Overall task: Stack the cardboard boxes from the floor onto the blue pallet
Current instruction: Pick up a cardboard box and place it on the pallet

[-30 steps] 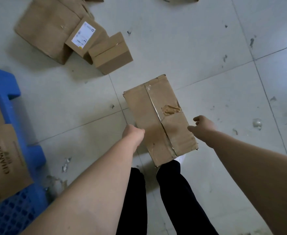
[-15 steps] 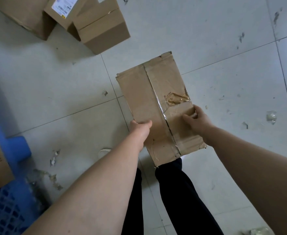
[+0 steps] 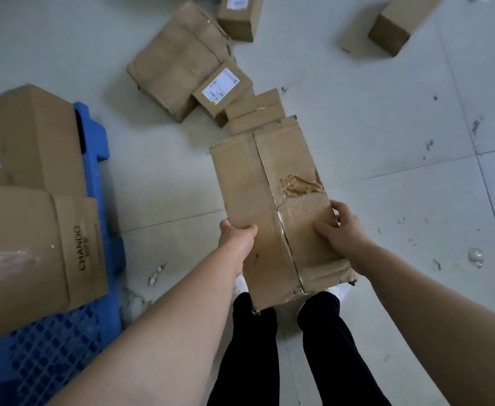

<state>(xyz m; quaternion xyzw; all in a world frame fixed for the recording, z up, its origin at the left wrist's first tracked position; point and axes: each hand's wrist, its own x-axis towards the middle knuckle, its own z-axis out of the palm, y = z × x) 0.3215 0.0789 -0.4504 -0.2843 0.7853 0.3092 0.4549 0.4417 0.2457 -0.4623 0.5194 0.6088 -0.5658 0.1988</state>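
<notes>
Both edges of the torn box (image 3: pixel 258 183) clamped, left grip (image 3: pixel 237 235) and right grip (image 3: pixel 343 230). Lifting step, I reckon; next I swing left onto the blue pallet (image 3: pixel 94 136).

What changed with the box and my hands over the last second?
Both hands closed in on the box. A second ago neither touched it; now the left hand grips its left edge and the right hand its right edge. The box looks raised off the floor, toward the camera. The other boxes on the floor and the pallet stayed put.
</notes>
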